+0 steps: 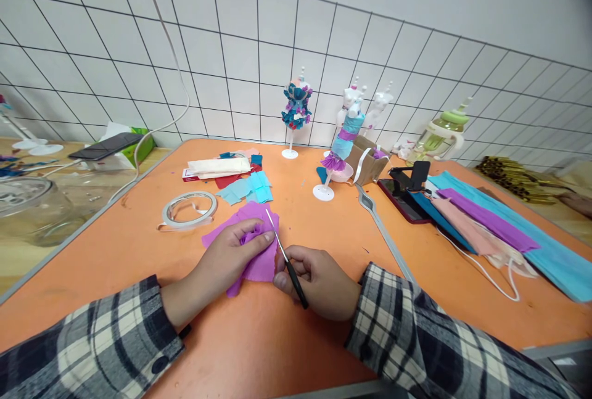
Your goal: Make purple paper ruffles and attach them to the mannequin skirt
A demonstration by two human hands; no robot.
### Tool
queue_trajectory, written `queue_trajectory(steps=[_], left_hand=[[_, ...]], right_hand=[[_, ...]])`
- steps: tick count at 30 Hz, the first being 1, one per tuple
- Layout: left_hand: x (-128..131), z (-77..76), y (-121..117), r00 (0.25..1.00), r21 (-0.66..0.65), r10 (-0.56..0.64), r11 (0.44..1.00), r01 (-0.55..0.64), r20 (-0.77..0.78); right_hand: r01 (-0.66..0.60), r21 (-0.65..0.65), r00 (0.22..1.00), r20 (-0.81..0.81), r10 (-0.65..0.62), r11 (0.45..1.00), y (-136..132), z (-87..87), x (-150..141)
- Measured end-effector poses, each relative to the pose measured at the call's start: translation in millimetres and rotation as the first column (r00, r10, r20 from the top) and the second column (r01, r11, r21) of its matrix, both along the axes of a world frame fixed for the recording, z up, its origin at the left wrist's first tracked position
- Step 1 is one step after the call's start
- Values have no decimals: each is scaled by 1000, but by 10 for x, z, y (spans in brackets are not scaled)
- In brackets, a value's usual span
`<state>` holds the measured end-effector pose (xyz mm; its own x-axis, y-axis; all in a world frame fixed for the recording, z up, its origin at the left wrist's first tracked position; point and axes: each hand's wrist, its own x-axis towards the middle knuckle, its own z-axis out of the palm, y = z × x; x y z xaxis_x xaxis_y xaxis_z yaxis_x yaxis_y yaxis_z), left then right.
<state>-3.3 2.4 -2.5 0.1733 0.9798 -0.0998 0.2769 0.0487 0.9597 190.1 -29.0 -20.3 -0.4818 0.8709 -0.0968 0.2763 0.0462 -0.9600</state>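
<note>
A piece of purple crepe paper (263, 263) is bunched between the thumb and fingers of my left hand (229, 257), its loose edges spreading over the orange table. My right hand (321, 279) is closed around scissors (292, 279) with a black handle and thin metal blades, seen nearly edge-on. The blades point up and away, lying along the right side of the purple paper beside my left thumb. Whether they are parted cannot be made out. My right fingertips are close to the paper's right edge.
White tape roll (167, 217) and light-blue paper pieces (250, 188) lie beyond my left hand. Small dress forms in paper outfits, one blue and purple (345, 143), one teal (296, 106), stand behind. To the right are a phone (402, 201), folded coloured paper strips (490, 217) and a bottle (437, 137).
</note>
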Motion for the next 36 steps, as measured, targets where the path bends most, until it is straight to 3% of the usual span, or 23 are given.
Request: queue_trajectory(steps=[9,15,22,36], left_hand=[[-6,-3,-14,1000,-39,-12,999,12,12],[11,43,-1,996,72,-10,997,4,85],[6,6,10,994,29,-51,998,48,98],[-26,-92,31,992,17,-86,996,85,96]], right_hand=[[-3,-6,1000,-12,3,1000,6,28,-3],[-9,-2,1000,-20,9,1000,1,45,-9],[-31,30,999,-33,32,999,0,92,-17],[13,-1,1000,-15,-13,1000,6,-45,-38]])
